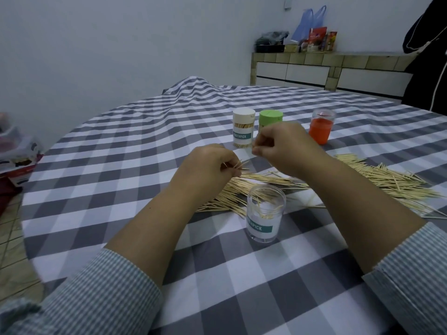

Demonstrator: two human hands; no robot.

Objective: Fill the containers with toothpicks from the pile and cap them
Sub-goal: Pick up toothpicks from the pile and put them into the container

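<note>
Filling step: left hand [212, 163] pinches a few toothpicks [238, 165], right hand [283, 143] pinches something unclear at 12 o'clock of the pile [266, 187], and next they likely drop the picks into the open clear container [264, 213] at 6 o'clock of it, capped containers [243, 131] behind.
</note>
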